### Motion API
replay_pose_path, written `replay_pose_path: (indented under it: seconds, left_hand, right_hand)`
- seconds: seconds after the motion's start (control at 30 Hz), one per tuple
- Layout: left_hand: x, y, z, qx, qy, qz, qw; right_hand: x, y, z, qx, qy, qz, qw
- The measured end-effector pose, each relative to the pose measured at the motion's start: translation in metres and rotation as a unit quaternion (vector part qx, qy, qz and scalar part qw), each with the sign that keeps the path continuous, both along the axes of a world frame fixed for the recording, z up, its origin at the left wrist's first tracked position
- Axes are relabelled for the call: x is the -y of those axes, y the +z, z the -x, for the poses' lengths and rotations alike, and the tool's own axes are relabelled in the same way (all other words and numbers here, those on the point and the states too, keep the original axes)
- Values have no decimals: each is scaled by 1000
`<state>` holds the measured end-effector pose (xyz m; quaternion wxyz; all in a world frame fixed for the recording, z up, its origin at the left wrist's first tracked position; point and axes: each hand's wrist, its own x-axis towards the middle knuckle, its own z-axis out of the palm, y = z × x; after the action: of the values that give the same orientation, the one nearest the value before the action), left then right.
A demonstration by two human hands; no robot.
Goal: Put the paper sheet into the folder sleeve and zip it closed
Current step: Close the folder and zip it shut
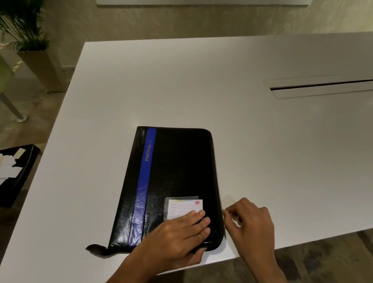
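The folder [176, 164] lies closed and flat at the near right corner of the tabletop [212, 96]. The left hand [174, 235] rests flat on the folder's near right corner, fingers straight, grip open, partly covering a label [184, 205]. The right hand [250, 223] has its grip closed: curled fingertips pinch the zip [224, 218] at the folder's right edge.

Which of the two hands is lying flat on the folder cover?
The left hand, fingers straight across the black folder and its label card. The right hand is off the cover, fingers curled, pinching at the folder's right edge.
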<state>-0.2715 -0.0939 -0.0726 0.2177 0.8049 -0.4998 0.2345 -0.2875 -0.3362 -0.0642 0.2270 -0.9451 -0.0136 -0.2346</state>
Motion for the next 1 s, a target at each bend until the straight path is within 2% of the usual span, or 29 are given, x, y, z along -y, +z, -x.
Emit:
replay_pose_path:
  seconds: [0.37,0.6,0.77,0.9,1.0]
  left_hand:
    - [0,-7,0,10,-6,-15,1000]
    - [-2,4,-4,-123,9,24,992]
    - [17,11,-16,-102,142,16,985]
    - [35,23,-45,-151,297,16,943]
    - [47,30,-81,-191,353,-21,916]
  right_hand:
    - [12,4,-66,-38,-4,82,996]
    - [15,9,-77,-78,48,54,994]
    - [18,7,-71,-102,91,26,990]
    - [19,7,-81,-105,107,11,989]
    - [23,9,-91,-103,126,0,987]
